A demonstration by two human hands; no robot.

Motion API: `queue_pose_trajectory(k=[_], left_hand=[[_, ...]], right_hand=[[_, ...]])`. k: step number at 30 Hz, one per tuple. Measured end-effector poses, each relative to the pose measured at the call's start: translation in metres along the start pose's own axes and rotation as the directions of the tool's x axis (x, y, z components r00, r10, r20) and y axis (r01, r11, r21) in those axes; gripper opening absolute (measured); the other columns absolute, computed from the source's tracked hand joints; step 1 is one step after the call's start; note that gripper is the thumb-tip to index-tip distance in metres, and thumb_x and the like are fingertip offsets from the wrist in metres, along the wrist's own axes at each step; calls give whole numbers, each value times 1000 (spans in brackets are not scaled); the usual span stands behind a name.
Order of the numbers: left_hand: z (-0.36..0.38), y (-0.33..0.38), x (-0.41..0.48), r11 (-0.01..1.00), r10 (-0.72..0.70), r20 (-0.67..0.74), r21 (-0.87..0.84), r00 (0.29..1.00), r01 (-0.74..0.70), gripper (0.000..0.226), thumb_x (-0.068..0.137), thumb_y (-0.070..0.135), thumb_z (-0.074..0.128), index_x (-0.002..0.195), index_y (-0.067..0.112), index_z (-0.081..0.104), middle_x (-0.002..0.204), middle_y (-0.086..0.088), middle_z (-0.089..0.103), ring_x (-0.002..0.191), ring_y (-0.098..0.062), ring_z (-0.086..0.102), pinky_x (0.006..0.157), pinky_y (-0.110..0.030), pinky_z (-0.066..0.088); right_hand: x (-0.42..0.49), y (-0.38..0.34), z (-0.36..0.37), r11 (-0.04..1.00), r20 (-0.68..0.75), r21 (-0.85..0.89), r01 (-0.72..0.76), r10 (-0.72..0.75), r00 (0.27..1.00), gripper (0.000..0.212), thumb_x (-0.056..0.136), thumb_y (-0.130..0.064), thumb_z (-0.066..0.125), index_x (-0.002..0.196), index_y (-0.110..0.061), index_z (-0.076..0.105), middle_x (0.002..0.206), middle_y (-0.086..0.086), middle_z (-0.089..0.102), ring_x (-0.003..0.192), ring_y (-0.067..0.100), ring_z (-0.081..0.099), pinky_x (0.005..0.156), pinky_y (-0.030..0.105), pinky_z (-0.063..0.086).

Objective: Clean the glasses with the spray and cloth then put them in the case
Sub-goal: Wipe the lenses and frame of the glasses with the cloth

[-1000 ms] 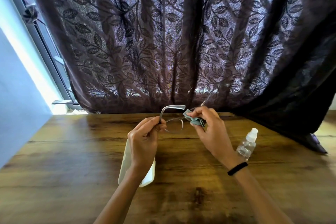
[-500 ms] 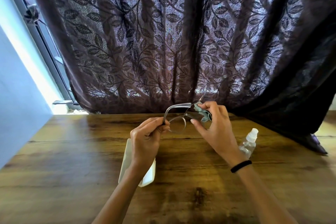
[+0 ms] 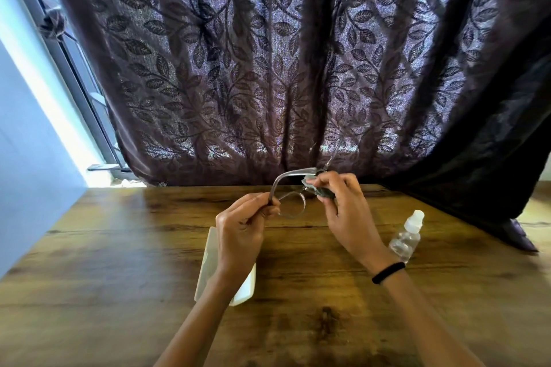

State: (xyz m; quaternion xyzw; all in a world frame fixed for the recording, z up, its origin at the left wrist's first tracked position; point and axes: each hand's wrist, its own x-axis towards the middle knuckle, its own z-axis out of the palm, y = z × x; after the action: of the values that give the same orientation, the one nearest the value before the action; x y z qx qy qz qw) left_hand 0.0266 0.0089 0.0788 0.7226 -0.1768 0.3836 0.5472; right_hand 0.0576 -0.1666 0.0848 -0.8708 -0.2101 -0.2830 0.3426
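Observation:
I hold thin grey-framed glasses [image 3: 290, 180] above the wooden table [image 3: 119, 262]. My left hand [image 3: 241, 228] pinches the frame at its left end, beside the round left lens. My right hand [image 3: 346, 208] presses a small grey-green cloth [image 3: 320, 191] around the right lens, which the cloth and fingers hide. One temple arm sticks up toward the curtain. A white glasses case [image 3: 208, 265] lies on the table under my left wrist, partly hidden. A small clear spray bottle [image 3: 407, 237] with a white cap stands to the right of my right wrist.
A dark leaf-patterned curtain [image 3: 268, 68] hangs along the table's far edge and drapes onto the table at the right [image 3: 477, 194]. A window frame [image 3: 74, 68] and a pale wall are at the left.
The glasses and both hands have shifted a little up and right. My right hand has slid the cloth along the right lens, from near the bridge toward the outer hinge.

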Motion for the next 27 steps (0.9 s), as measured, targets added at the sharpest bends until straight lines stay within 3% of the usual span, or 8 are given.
queue_pose_trajectory(k=[5, 9, 12, 15, 18, 21, 23, 27], left_hand=[[0, -1, -1, 1000, -3, 2, -27, 1000, 4, 35, 73, -23, 59, 89, 7, 67, 79, 2, 66, 71, -4, 65, 65, -15, 54], [1, -1, -2, 998, -17, 13, -59, 1000, 17, 36, 74, -23, 58, 91, 8, 66, 80, 3, 66, 71, -2, 65, 65, -15, 54], [0, -2, -1, 998, 1, 27, -59, 1000, 1, 37, 73, -24, 58, 90, 9, 66, 79, 3, 66, 71, -3, 66, 65, -14, 54], [-1, -3, 0, 997, 9, 32, -74, 999, -7, 37, 74, -23, 57, 89, 9, 66, 79, 4, 66, 71, -3, 66, 65, -14, 54], [-1, -3, 0, 996, 15, 42, -85, 999, -11, 35, 75, -20, 57, 90, 10, 65, 80, 5, 67, 72, -4, 67, 65, -16, 55], [-1, -4, -1, 996, 15, 59, -87, 998, -10, 37, 75, -24, 56, 89, 9, 66, 80, 4, 66, 72, -3, 66, 66, -16, 55], [0, -4, -1, 998, 18, 64, -65, 998, -14, 38, 74, -26, 56, 88, 8, 66, 80, 5, 66, 72, -1, 65, 66, -13, 53], [0, -3, -1, 998, 28, 46, -61, 999, -25, 40, 74, -27, 55, 90, 8, 66, 80, 3, 66, 71, -2, 66, 65, -14, 54]], right_hand=[[0, 0, -2, 999, -63, 45, -1, 3, 998, 24, 79, 6, 62, 96, -9, 57, 96, 6, 55, 90, 17, 60, 78, 29, 56], [-3, 0, -4, 999, -126, -29, 12, -15, 992, 27, 76, -1, 71, 96, -11, 56, 92, -4, 47, 81, 16, 61, 66, 28, 57], [-3, 5, -4, 995, -136, -99, -8, -6, 991, 30, 78, -16, 71, 101, -13, 53, 92, -9, 45, 90, 12, 53, 61, 27, 54], [0, 10, -5, 995, -91, -99, -34, 25, 996, 35, 81, -26, 67, 108, -17, 48, 102, -2, 55, 100, 2, 42, 67, 23, 51], [4, 10, -6, 994, -37, -102, 31, -35, 999, 37, 82, -24, 67, 112, -12, 48, 108, 1, 60, 110, 16, 45, 76, 30, 53], [5, 5, -8, 992, -13, -94, 83, -84, 996, 38, 81, -15, 68, 113, -10, 48, 106, -23, 48, 110, 23, 49, 84, 39, 53], [5, 2, -8, 990, -17, -76, 117, -119, 993, 40, 79, -6, 68, 112, -13, 46, 104, -40, 35, 104, 22, 53, 86, 37, 52], [3, -2, -3, 993, -4, 0, 115, -115, 993, 40, 79, 4, 64, 110, -15, 48, 117, -55, 23, 103, 11, 48, 88, 9, 36]])
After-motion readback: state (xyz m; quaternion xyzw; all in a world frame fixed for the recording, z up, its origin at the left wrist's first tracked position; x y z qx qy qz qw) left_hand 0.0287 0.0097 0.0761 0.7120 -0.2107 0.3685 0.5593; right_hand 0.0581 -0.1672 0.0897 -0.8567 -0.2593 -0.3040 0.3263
